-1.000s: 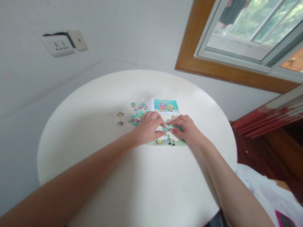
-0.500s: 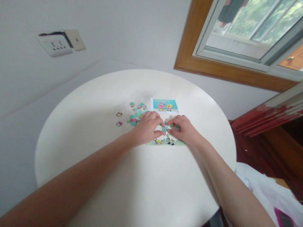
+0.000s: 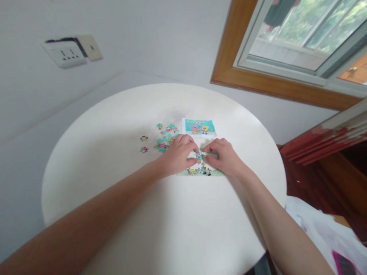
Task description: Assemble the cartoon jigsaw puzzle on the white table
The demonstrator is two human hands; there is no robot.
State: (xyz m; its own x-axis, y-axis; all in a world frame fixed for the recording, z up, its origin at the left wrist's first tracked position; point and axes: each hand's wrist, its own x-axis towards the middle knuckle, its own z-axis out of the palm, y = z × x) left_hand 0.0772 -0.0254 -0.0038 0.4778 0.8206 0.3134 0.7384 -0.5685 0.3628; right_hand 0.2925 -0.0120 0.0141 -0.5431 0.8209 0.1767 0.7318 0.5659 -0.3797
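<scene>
A partly joined jigsaw puzzle lies flat on the white round table, with a printed strip of cartoon figures along its near edge. My left hand comes in from the left, thumb and forefinger curled against a small puzzle piece in the puzzle's middle. From the other side my right hand has its thumb and forefinger at the same spot. The fingertips of both hands almost meet there, and they cover part of the puzzle. Loose puzzle pieces lie just left of my left hand.
Behind the puzzle is a small picture box or card with cartoon characters. Two stray pieces lie farther left. A wall socket, a wood-framed window, a red and white curtain and a white plastic bag surround the table.
</scene>
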